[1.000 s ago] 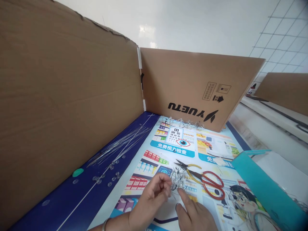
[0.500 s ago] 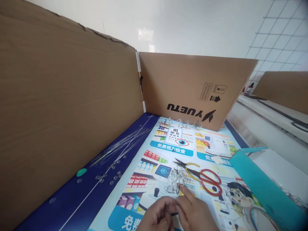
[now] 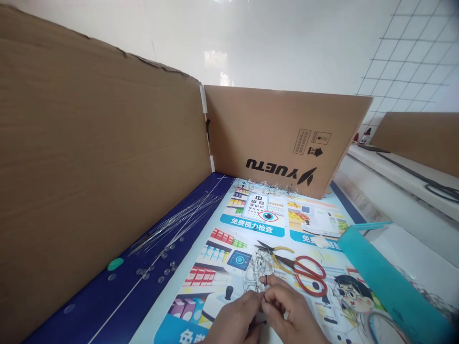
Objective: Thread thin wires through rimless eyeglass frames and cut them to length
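Since left hand (image 3: 234, 317) and right hand (image 3: 294, 308) meet, fingers (image 3: 278, 294) bent but grip unclear, avoid snagging the lower-centre wire tangle (image 3: 255, 267)

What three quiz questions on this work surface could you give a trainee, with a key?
1. What colour are the handles of the scissors?
2. True or false: the straight wires lie on the dark blue surface.
3. The left hand and right hand are nearest to: a, the wiry tangle; b, the teal box; c, the green disc?

Key: 1, red. 2, true. 3, a.
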